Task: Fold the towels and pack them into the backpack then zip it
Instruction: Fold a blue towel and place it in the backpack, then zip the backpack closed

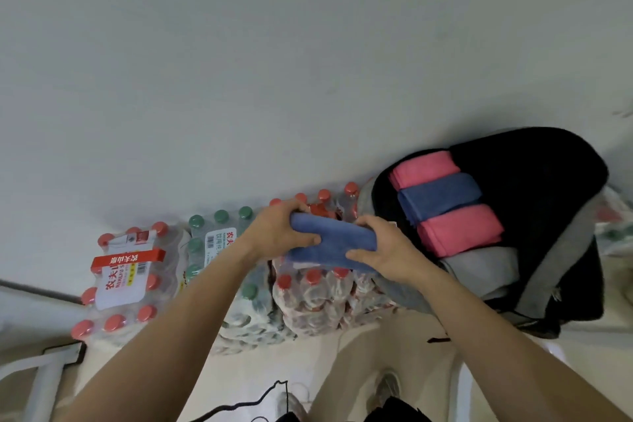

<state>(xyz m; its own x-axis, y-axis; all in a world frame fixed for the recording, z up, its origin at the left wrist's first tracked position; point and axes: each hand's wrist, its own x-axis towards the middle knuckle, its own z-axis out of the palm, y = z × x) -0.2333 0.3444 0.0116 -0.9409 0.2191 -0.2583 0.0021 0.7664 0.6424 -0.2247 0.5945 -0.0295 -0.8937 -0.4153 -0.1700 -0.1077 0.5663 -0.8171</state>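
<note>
Folded blue towel (334,247) gripped by left hand (279,233) and right hand (380,252) above shrink-wrapped bottle packs (315,298), open black backpack (534,188) at right, holding two pink towels (460,229) and one blue.

**Obscured and Cropped Areas**

The left hand (274,233) and right hand (383,250) cover both ends of the folded blue towel (330,245). The left hand also hides part of the green-capped bottle pack (219,243) label. The bottle pack (616,229) beyond the backpack (534,175) is blurred and cropped by the right edge.
</note>
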